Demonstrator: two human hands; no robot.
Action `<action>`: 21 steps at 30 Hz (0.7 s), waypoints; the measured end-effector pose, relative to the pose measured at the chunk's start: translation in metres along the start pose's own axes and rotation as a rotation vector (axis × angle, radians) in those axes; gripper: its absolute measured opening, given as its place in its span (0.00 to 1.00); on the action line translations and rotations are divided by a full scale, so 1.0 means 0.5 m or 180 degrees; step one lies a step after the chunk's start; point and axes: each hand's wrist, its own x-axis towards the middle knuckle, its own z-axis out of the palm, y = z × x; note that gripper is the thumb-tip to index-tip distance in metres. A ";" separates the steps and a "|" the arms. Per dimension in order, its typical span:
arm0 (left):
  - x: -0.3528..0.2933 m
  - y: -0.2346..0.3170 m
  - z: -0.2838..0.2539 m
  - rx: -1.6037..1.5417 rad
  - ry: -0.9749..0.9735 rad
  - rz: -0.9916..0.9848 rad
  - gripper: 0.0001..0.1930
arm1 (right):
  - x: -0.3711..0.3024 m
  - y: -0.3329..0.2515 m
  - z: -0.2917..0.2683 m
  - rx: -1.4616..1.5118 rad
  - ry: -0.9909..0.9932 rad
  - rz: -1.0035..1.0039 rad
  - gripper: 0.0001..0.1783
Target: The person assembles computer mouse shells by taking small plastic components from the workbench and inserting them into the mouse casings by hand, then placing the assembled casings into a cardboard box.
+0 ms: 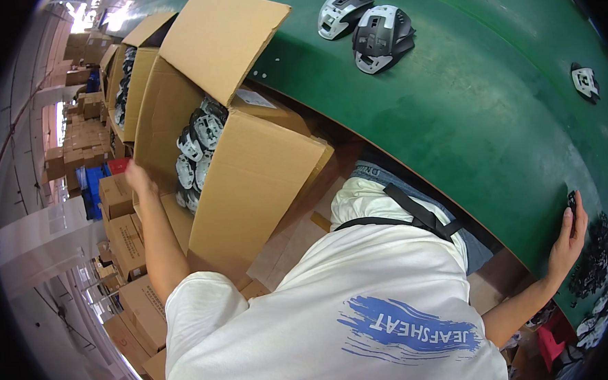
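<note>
My left hand [139, 179] is at the left edge of an open cardboard box [262, 171]; its fingers are blurred, and I cannot tell whether they touch the box. Inside that box lie several black and light-grey computer mouse shells [208, 129]. Far to the right, over the green table [451, 113], my right hand [569, 239] is closed with a small black plastic part [571, 202] between its fingers. A heap of small black parts [596, 257] lies close beside that hand.
Two mouse shells [383, 40] sit together at the table's far side, and another shell [585, 82] lies at the far right. A second open box [128, 89] of shells stands beyond the first. Stacked cartons [129, 240] line the left. More light-grey parts [603, 319] lie at the lower right.
</note>
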 end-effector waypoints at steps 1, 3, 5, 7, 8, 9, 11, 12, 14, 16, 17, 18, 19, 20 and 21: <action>0.029 0.076 -0.016 0.0095 -0.0013 0.0578 0.22 | 0.007 0.017 0.012 0.0071 -0.0023 -0.0088 0.21; -0.116 0.148 0.264 -0.0330 0.0240 0.1567 0.15 | -0.005 -0.042 -0.010 -0.0228 0.0191 -0.0101 0.21; -0.358 0.338 0.463 -0.0764 -0.0306 0.2542 0.13 | -0.016 -0.034 -0.028 -0.0315 0.0313 0.0043 0.21; -0.543 0.459 0.521 -0.0366 -0.0918 0.4416 0.16 | -0.013 -0.051 -0.012 -0.0009 0.0659 0.0266 0.17; -0.594 0.494 0.543 -0.0093 -0.1146 0.5907 0.17 | -0.022 -0.037 -0.002 0.0218 0.0874 0.0360 0.15; -0.681 0.530 0.571 0.0198 -0.1516 0.6412 0.18 | -0.021 -0.031 -0.003 0.0228 0.0925 0.0379 0.15; -0.793 0.547 0.658 0.0038 -0.2620 0.5614 0.20 | -0.032 -0.033 -0.015 -0.0043 0.0809 0.0202 0.09; -0.824 0.538 0.699 0.0434 -0.2914 0.4957 0.23 | -0.040 -0.046 -0.013 -0.0105 0.0916 0.0296 0.09; -0.826 0.515 0.763 0.1499 -0.2747 0.4505 0.27 | -0.038 -0.099 0.001 -0.0379 0.0622 0.0119 0.07; -0.805 0.488 0.808 0.2106 -0.2559 0.4428 0.29 | -0.036 -0.111 0.016 -0.0293 0.0631 0.0112 0.08; -0.783 0.477 0.821 0.2091 -0.2652 0.4263 0.28 | -0.039 -0.105 0.020 -0.0172 0.0656 0.0178 0.08; -0.786 0.480 0.827 0.1872 -0.2910 0.3778 0.29 | -0.045 -0.092 0.025 -0.0048 0.0694 0.0237 0.08; -0.782 0.478 0.831 0.1802 -0.2895 0.3799 0.27 | -0.047 -0.078 0.028 0.0003 0.0725 0.0290 0.08; -0.777 0.480 0.830 0.1679 -0.3000 0.3735 0.27 | -0.050 -0.073 0.029 0.0100 0.0732 0.0335 0.08; -0.775 0.479 0.835 0.1562 -0.3132 0.3517 0.26 | -0.045 -0.076 0.016 0.0012 0.0782 0.0370 0.08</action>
